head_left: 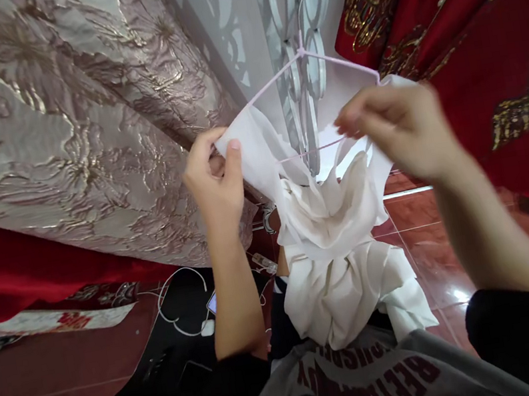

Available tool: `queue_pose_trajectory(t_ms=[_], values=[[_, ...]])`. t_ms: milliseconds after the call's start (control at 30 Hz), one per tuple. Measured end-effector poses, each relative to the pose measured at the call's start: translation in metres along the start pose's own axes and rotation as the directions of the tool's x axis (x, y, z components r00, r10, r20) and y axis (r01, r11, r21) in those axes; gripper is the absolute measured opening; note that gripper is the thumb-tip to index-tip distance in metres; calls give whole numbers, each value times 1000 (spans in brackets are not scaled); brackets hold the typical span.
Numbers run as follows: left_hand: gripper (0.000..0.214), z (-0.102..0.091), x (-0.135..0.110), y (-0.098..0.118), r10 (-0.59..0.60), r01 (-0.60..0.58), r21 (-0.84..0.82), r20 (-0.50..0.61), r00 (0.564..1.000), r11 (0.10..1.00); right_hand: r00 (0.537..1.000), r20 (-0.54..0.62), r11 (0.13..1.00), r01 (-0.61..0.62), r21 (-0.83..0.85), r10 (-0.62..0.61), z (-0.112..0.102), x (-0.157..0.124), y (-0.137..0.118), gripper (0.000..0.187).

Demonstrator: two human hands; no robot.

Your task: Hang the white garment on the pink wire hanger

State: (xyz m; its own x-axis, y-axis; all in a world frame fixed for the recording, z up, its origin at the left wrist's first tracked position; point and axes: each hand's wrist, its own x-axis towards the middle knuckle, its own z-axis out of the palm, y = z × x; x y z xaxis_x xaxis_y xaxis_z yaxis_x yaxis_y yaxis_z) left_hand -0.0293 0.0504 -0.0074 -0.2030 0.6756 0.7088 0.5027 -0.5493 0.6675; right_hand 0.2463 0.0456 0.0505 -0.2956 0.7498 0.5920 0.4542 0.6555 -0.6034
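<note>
A white garment point(332, 240) hangs from a thin pale pink hanger point(322, 60) in front of me, its lower part bunched down toward my lap. My left hand point(213, 179) pinches the garment's left shoulder edge between thumb and fingers. My right hand point(399, 125) is closed on the garment's right shoulder, right at the hanger's right end. Both hands are raised at about the same height, one on each side of the hanger.
A pinkish-gold embroidered curtain point(54, 125) fills the left. Red cloth with gold embroidery point(485, 32) hangs at the right. Below is a red tiled floor point(428, 238), a black object with a white cable point(183, 319) and a phone on it.
</note>
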Motion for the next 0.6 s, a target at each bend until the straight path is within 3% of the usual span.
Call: queue_pose_trajectory(t_ms=[100,167,233,300,400,500,600], values=[[50,18,-31,-8,8,-25,-80,-207,978,997,987,124,990,113,-86,-102,52,-15,38,29],[54,32,-54,-10,-37,2,-119,-289,957,993,996,36,981,90,-173,-85,79,-26,57,28],[56,45,-69,-8,-88,38,-174,-289,953,984,990,-119,966,39,-257,-71,97,-38,67,27],[55,53,-73,-1,-144,86,-239,-235,961,967,969,-232,953,10,-302,-84,106,-46,67,23],[38,52,-60,16,-248,205,-295,-117,962,933,952,-292,955,-1,-297,-89,110,-52,58,18],[22,38,-40,32,-346,316,-305,-47,937,898,947,-311,962,-5,-273,-83,108,-52,50,18],[24,26,-31,39,-446,402,-350,-54,893,846,947,-308,969,16,-248,-95,105,-53,48,17]])
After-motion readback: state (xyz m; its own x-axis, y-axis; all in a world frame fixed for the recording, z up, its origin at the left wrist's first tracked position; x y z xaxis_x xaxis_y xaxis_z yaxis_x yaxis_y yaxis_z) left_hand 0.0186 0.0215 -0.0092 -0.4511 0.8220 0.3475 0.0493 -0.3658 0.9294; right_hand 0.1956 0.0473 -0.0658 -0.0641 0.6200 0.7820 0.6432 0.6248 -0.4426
